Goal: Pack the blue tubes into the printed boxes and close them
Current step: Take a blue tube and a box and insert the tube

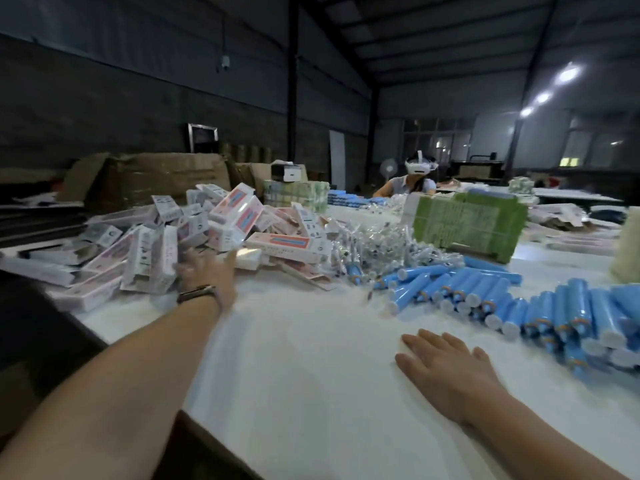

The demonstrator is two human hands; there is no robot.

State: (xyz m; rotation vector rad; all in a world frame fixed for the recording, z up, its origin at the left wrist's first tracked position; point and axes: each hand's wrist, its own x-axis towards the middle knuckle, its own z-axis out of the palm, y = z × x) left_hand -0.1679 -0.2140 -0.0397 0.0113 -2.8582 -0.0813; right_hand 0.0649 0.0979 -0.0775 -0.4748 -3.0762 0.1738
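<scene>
Blue tubes (540, 306) lie loose at right, printed boxes (194, 237) heaped at upper left. Left hand (207, 271), blurred, reaches the heap, grip unclear; right hand (446, 368) rests flat, fingers spread. Packing looks barely begun.

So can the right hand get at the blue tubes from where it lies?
Probably yes: the right hand lies flat on the table, nothing between it and the tubes.

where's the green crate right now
In the head view the green crate sits far right on the white table, just behind the blue tubes and right of the clear-wrapped packets.
</scene>
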